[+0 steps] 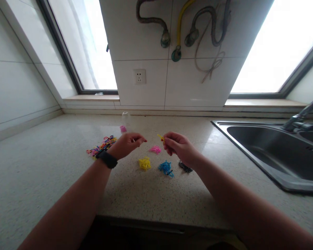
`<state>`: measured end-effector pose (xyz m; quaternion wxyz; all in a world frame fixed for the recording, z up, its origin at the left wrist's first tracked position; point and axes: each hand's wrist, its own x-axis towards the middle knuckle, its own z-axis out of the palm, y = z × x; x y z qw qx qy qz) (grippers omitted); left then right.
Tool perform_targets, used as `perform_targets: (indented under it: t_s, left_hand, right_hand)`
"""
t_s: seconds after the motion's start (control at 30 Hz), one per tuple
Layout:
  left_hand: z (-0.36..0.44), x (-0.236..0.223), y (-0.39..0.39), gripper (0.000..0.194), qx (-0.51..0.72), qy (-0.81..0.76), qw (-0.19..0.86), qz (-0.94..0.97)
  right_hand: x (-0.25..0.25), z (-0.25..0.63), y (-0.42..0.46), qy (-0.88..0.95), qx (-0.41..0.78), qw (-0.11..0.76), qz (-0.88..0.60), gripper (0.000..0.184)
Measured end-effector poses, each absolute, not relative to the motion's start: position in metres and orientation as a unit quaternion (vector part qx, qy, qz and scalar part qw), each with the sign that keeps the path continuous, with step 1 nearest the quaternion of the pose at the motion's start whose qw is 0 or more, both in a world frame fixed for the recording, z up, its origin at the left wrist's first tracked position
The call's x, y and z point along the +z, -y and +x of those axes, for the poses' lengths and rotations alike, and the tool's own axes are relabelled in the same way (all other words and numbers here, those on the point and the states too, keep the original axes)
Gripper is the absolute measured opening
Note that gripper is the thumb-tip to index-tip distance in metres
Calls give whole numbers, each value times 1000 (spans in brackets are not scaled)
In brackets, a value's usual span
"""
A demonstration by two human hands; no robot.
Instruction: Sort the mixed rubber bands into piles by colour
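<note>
Right grip [178, 145] is clenched on a small yellow piece [160, 137], held above the tabletop [135, 194] with one end left protruding; whether anything is pinched by the left grip [129, 143] cannot be told. Light, soft handling is to be expected, so it is best taken near one end, between fingertips. Blue [165, 167] and yellow piles [144, 163] are laid nearest, a pink pile [155, 149] beyond, a clear container [125, 119] farther back.

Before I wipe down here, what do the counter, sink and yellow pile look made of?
Counter: speckled, faintly glossy; probably engineered stone or terrazzo. Sink: grey metal with soft reflections, likely stainless steel. Yellow pile: thin tangled strands, perhaps rubber or soft plastic; too small to tell.
</note>
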<state>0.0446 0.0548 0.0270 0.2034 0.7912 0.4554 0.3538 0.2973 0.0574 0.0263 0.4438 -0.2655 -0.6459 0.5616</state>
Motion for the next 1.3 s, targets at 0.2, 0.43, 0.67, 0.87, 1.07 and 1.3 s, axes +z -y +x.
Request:
perform_targets:
  t_s: [0.2,0.43,0.67,0.87,1.07,1.3]
  left_hand:
    - [74,20,-45,34,333,-381,379,775]
    - [83,20,-42,32,357,-356,446,739]
    - [83,20,-44,34,356,-368,436,740]
    - [83,20,-44,31,380,-383,425,727]
    - [79,18,-46,33,386,-394,416,723]
    - [71,22,-48,28,431,-395,410,700]
  right_hand:
    - [20,294,-61,676,512,435,-304,28]
    - [12,290,-62,713,478,410,-309,19]
    - [19,288,-56,720,476,404,-304,20]
    - [18,289,-56,723,472,401,-306,20]
    - [16,290,-57,725,474,399,-301,20]
    - [17,295,-63,730,450,408,-312,20]
